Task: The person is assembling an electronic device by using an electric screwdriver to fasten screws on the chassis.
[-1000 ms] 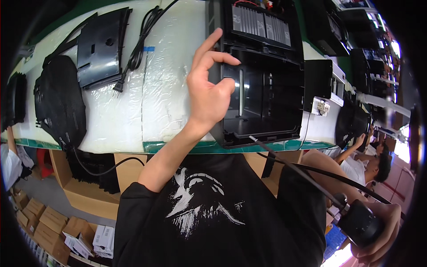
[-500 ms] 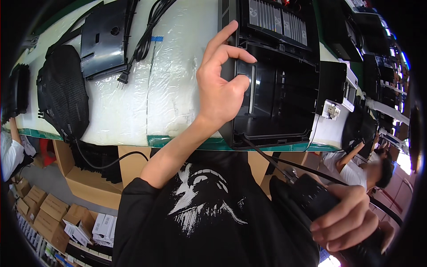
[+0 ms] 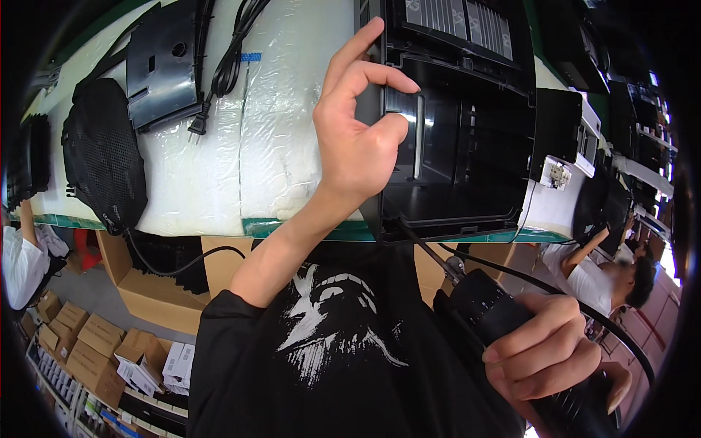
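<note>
A black plastic housing [image 3: 467,153] lies on the table with its open inside facing up. My left hand [image 3: 358,139] is at its left wall, thumb and forefinger reaching over the inside with a gap between their tips. Another finger stretches up along the wall; the rest are hidden. My right hand [image 3: 548,350] is wrapped round a black power screwdriver [image 3: 482,299], low at the right and tilted. Its long thin shaft [image 3: 431,244] runs up to the housing's near left corner, where the tip is hard to make out.
A black plastic panel [image 3: 164,69], a coiled power cord [image 3: 237,66] and a black mesh bag [image 3: 106,153] lie on the wrapped white table surface [image 3: 281,146]. Cardboard boxes [image 3: 157,292] stand under the edge. A black cable [image 3: 584,306] loops past my right hand. Other people work at both sides.
My right hand and the screwdriver have moved left and slightly up, the shaft now steeper. My left hand stays at the housing wall, with a slight shift as the view moves.
</note>
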A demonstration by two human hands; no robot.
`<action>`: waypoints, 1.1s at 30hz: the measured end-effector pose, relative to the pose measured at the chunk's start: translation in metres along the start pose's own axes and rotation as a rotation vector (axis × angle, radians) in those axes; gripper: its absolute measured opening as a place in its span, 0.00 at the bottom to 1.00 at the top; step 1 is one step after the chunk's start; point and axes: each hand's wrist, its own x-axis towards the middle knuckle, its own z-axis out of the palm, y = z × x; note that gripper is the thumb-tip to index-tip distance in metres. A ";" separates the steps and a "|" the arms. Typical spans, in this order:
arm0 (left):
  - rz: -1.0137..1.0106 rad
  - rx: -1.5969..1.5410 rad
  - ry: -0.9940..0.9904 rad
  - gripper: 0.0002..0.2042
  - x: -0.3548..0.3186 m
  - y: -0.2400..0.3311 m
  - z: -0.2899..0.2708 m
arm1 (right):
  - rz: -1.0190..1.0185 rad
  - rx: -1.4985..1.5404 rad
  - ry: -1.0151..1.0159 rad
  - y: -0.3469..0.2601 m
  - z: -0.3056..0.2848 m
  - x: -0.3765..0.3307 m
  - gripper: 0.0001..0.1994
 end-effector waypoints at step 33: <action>-0.072 -0.006 0.077 0.14 -0.002 -0.012 -0.005 | 0.126 0.283 -0.221 0.040 0.025 -0.005 0.05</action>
